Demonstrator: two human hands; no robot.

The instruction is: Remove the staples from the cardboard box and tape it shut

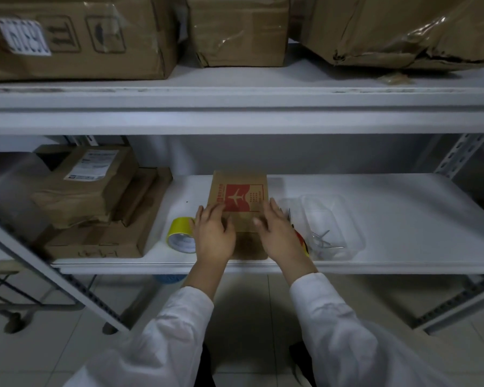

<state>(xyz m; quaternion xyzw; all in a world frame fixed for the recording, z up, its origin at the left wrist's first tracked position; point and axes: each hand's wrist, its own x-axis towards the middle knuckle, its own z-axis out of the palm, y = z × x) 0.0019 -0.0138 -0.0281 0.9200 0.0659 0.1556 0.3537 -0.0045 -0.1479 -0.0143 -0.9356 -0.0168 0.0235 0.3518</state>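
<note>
The box [236, 195] lies at the centre of the frame on the lower shelf [403, 213], with its red aeroplane print facing up. My left fingers [211, 212] are stretched flat over its near left corner. My right fingers [274, 209] run along its right edge, with the thumb resting on top. Both sets are relaxed against the cardboard, not curled round it.

Just left of my left fingers a yellow tape roll [180, 236] leans on the shelf. Right of centre a clear tray [347, 219] holds a few bent metal pieces [323, 238]. Between the tray and my right wrist, a red-and-yellow tool [302, 238] shows only a sliver, so I cannot tell what kind it is.

Parcels [95, 196] are stacked at middle left. Big cartons [81, 37] fill the upper shelf across the top.
</note>
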